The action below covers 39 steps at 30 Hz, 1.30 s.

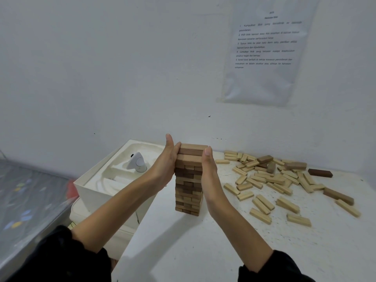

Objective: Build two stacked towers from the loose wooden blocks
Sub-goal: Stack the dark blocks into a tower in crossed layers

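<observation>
with both hands laid flat on the tower [188, 186]: left hand [165, 161] pressed to its left face near the top, thumb up, fingers close to straight, tips at the top layer; right hand [209, 169] pressed to its right face, fingers straight, gripping nothing. standing upright between the palms, near the desk's left edge, one tower of mixed light and dark blocks. spread over the far right of the desk [203, 251], well apart from the tower, loose blocks [270, 178], with a dark block [320, 173] toward the right edge. just off the left edge, a white box [95, 188] holding a small white device [137, 161]. on the wall above, a printed sheet [266, 51].
</observation>
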{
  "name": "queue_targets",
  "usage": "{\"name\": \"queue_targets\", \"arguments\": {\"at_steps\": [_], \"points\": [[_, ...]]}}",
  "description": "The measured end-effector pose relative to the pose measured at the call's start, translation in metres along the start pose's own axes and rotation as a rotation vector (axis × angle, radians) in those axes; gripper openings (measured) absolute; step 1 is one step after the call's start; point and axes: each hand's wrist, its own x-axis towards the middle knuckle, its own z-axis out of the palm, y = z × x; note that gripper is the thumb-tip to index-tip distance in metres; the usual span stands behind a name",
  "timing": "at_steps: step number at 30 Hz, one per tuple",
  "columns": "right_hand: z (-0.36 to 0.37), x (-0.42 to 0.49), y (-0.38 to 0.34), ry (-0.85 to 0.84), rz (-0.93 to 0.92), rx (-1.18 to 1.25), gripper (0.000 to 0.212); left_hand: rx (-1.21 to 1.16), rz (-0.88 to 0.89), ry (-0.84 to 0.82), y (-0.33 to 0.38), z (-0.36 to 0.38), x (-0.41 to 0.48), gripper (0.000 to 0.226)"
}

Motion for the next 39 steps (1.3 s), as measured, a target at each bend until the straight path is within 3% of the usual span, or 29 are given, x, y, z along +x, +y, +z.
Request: {"name": "queue_targets", "arguments": {"at_steps": [3,5,10,15,23,33,39], "points": [[-0.002,-0.001,-0.002,0.002,0.051,-0.029,0.088,0.032,-0.025,-0.027,0.003,0.001,-0.002,0.081],[-0.006,-0.001,-0.003,0.015,0.056,-0.016,0.073,0.113,0.011,0.01,0.004,-0.002,-0.002,0.077],[-0.029,0.001,-0.005,0.061,-0.06,-0.041,0.054,0.308,0.166,0.08,0.022,-0.011,-0.002,0.09],[-0.066,0.001,-0.017,0.151,-0.263,-0.317,0.048,0.566,0.349,0.019,0.058,0.009,-0.008,0.05],[-0.16,-0.015,-0.014,0.367,-0.296,-0.615,0.042,0.964,0.636,-0.072,0.045,0.089,0.006,0.036],[-0.263,-0.004,0.06,0.397,-0.157,-0.826,0.032,0.924,0.473,-0.28,-0.04,0.193,0.066,0.03],[-0.308,0.043,0.083,0.411,-0.025,-0.919,0.032,1.005,0.351,-0.28,-0.066,0.235,0.142,0.029]]}}
